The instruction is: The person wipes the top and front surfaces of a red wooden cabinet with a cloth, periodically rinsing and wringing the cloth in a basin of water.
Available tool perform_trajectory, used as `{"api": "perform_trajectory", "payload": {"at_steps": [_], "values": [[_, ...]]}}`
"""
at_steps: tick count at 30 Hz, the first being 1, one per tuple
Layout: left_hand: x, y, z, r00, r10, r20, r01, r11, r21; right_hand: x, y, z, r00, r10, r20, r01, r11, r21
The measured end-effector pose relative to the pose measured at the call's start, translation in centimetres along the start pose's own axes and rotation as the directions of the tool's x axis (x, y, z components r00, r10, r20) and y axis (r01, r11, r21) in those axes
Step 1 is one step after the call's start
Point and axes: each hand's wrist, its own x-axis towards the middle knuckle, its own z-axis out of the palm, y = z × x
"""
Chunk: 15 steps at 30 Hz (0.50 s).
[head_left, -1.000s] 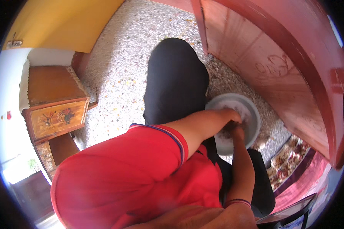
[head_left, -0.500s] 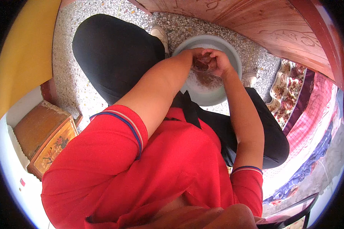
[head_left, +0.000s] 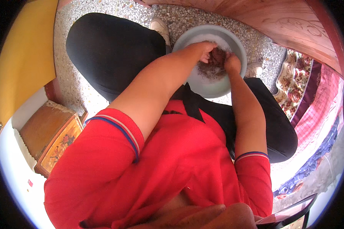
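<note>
A pale grey-green round basin (head_left: 211,92) stands on the floor between my feet, with foamy, whitish water inside it. Over the water, a wet brown cloth (head_left: 218,57) is stretched between my two hands; what kind of cloth it is, I cannot make out. My left hand (head_left: 206,51) grips its left side, fingers curled in at the edge. On the other side my right hand (head_left: 232,63) has its fingers closed around the cloth, its fingertips partly hidden. Dark strands or a lower part of the cloth trail in the suds beneath.
A carved reddish wooden panel (head_left: 256,19) rises beyond the basin. At right hang a floral cloth (head_left: 294,76) and pink bedding (head_left: 317,99). My black-trousered knees flank the basin. A small painted wooden cabinet (head_left: 59,141) and a yellow panel (head_left: 23,57) stand at left.
My hands, close together around the bunched cloth before, are now farther apart with it spread between them. The whole view has shifted slightly.
</note>
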Motion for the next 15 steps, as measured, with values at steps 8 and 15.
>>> {"api": "perform_trajectory", "payload": {"at_steps": [8, 15], "values": [[3.3, -2.3, -1.8, 0.949, -0.298, -0.101, 0.302, 0.953, 0.028, -0.8, -2.0, 1.8, 0.925, -0.253, 0.284, 0.302, 0.943, -0.143], [3.1, -3.6, -3.7, 0.963, -0.220, -0.157, 0.212, 0.975, -0.067, -0.1, -5.2, -0.3, 0.824, -0.291, 0.486, -0.329, 0.453, 0.829]]}}
